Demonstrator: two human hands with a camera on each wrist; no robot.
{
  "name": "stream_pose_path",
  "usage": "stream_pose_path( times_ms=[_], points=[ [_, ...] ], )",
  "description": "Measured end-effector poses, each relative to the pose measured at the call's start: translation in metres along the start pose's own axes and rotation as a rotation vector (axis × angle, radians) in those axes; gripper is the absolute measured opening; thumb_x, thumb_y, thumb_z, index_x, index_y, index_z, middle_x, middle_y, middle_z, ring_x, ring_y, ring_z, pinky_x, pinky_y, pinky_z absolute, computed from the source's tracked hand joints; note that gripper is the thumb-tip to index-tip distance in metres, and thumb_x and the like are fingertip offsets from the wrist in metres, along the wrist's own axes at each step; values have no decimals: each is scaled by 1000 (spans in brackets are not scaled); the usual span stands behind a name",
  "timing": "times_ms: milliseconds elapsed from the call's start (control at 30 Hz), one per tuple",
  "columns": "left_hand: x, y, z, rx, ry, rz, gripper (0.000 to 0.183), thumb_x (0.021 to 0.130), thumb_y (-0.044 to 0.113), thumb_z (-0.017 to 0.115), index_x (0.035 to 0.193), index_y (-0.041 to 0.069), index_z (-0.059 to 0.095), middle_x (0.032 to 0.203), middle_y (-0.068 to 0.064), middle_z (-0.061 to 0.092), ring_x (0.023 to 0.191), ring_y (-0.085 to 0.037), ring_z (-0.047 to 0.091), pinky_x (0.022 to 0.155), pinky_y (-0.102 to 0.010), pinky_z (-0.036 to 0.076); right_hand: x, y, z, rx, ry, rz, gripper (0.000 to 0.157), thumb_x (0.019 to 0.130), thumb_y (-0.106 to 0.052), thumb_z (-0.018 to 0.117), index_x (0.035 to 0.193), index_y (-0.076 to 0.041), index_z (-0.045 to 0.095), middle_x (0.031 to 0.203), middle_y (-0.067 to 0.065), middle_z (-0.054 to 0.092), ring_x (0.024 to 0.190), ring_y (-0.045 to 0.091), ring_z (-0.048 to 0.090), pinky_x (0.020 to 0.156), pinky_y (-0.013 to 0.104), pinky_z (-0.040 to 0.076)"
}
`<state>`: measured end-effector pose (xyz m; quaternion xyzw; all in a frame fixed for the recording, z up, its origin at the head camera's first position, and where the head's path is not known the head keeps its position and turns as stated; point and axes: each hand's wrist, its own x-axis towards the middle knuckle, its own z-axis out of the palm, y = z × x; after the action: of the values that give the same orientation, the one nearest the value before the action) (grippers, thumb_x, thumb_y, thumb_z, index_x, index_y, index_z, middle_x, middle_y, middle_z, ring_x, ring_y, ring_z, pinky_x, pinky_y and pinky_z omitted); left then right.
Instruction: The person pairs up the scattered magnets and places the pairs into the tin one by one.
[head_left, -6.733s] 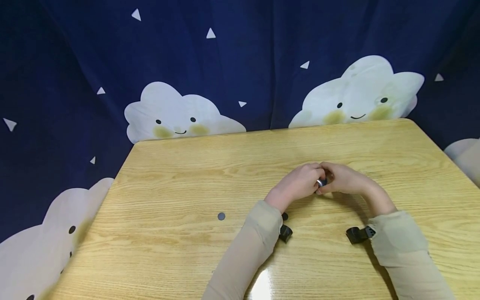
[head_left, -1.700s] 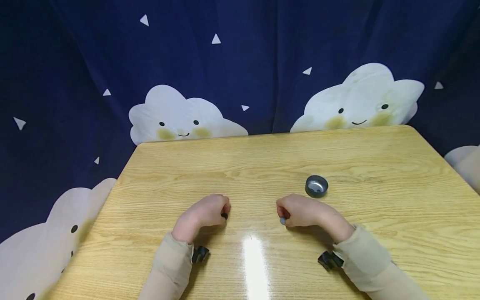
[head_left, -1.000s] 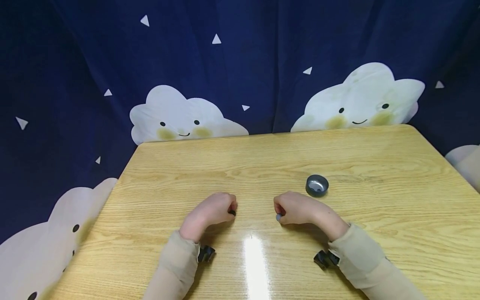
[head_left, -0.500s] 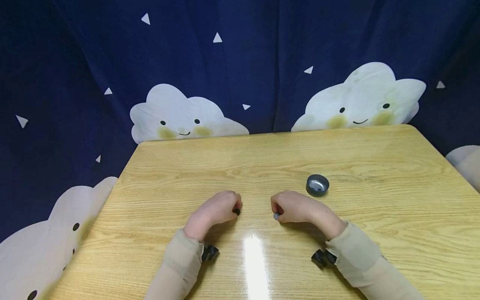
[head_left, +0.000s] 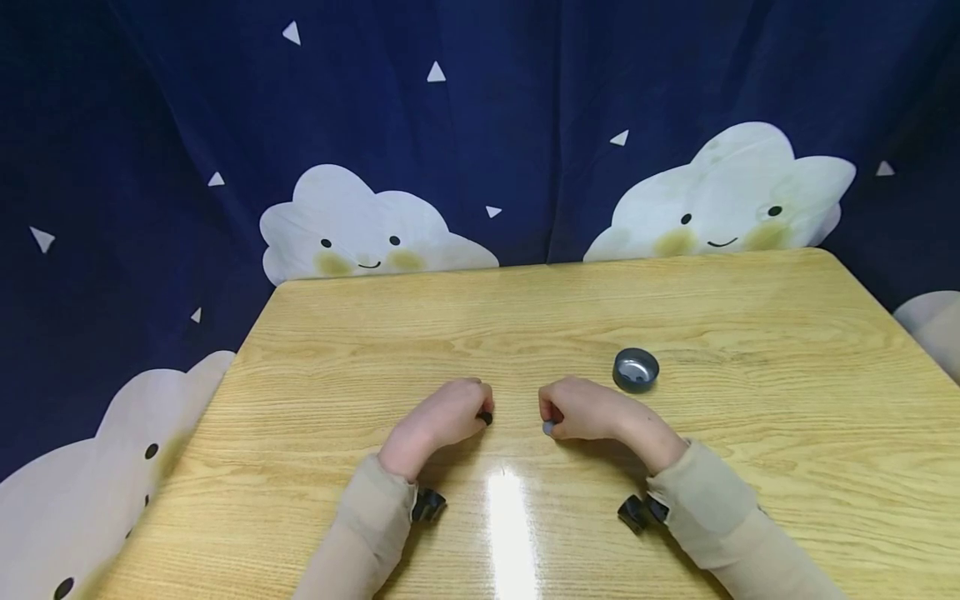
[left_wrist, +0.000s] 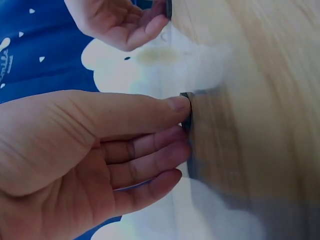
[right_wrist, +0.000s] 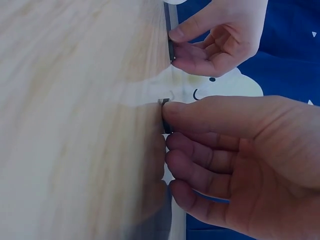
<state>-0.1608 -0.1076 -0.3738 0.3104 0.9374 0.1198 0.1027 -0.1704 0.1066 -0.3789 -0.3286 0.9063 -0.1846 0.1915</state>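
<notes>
My left hand [head_left: 450, 414] pinches a small black disc [head_left: 486, 417] between thumb and fingertips, low at the table surface. A small grey disc [head_left: 548, 428] is pinched by my right hand [head_left: 588, 408], a short gap to the right of the left hand. In the left wrist view the black disc [left_wrist: 187, 121] appears edge-on as a thin dark piece, thumb on its near side. The right wrist view shows the grey disc [right_wrist: 166, 124] likewise edge-on, at the tabletop. Behind the right hand stands a shallow round dark tin [head_left: 635, 372], shiny inside, with small dark spots I cannot identify.
The wooden table [head_left: 375, 333] spreads around both hands, with a bright light reflection [head_left: 512, 533] near the front. A dark blue curtain [head_left: 510, 125] with clouds hangs behind it. Black wrist devices [head_left: 430, 506] sit under the sleeves.
Both hands were at the tin earlier, with the discs loose on the table. Now each hand holds a disc, the tin stands alone, and the hands have drawn closer together.
</notes>
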Motion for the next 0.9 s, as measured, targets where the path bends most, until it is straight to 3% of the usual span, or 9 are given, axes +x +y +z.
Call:
stream_pose_path(
  times_ms=[433, 900],
  points=[
    [7, 8, 1, -1, -27, -35, 5, 79, 6, 64, 84, 6, 62, 79, -1, 59, 70, -11, 49, 64, -22, 42, 6, -1, 0, 4, 14, -14, 10, 79, -13, 66, 76, -12, 56, 69, -4, 49, 64, 10, 44, 59, 24, 37],
    [13, 11, 5, 4, -18, 3, 4, 79, 7, 65, 82, 6, 63, 79, -1, 60, 70, -10, 49, 63, -21, 41, 14, -3, 1, 0, 3, 7, 12, 79, -15, 67, 77, -11, 55, 69, -5, 50, 63, 10, 46, 59, 24, 38]
  ],
)
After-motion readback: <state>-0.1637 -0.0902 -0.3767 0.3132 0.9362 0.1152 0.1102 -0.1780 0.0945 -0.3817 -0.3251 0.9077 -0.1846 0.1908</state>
